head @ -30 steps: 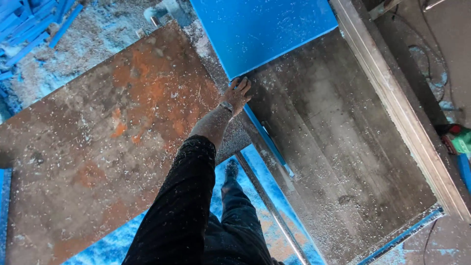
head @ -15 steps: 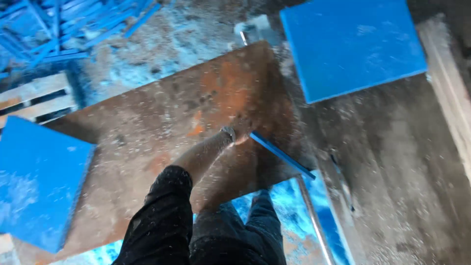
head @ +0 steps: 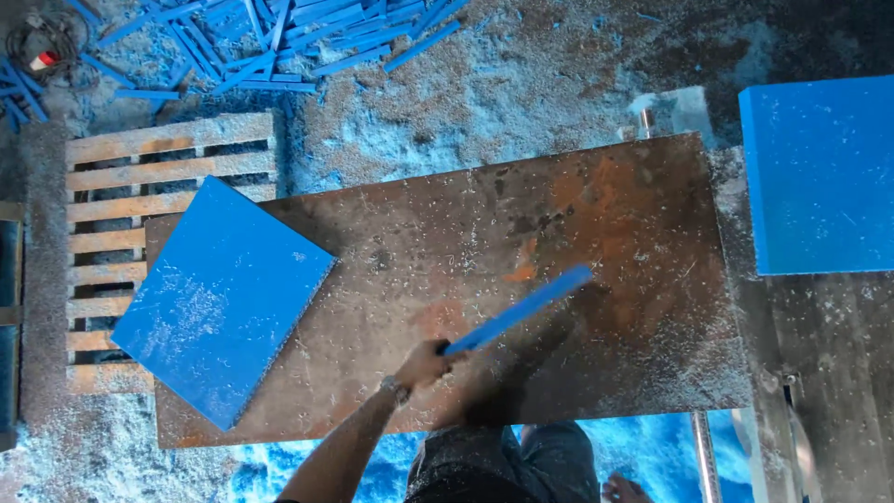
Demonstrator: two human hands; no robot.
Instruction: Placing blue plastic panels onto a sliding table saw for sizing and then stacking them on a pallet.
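My left hand (head: 424,361) is closed around one end of a long thin blue strip (head: 521,309). The strip slants up and to the right, above a rusty brown metal sheet (head: 596,214) dusted with shavings. A watch sits on that wrist, and the forearm comes in from the bottom edge. A blue square panel (head: 219,298) lies tilted on the sheet's left end, overhanging it. A second blue panel (head: 819,177) lies at the right edge on a grey surface. My right hand is out of view.
A wooden pallet (head: 168,154) lies left of the sheet, partly under the tilted panel. Several blue offcut strips (head: 307,37) are piled on the dusty floor at the top. My legs (head: 503,466) and a foot show at the bottom.
The view has swung left, so the pallet and tilted panel are now in sight. My left hand has carried the blue strip leftward over the rusty sheet, away from the right panel.
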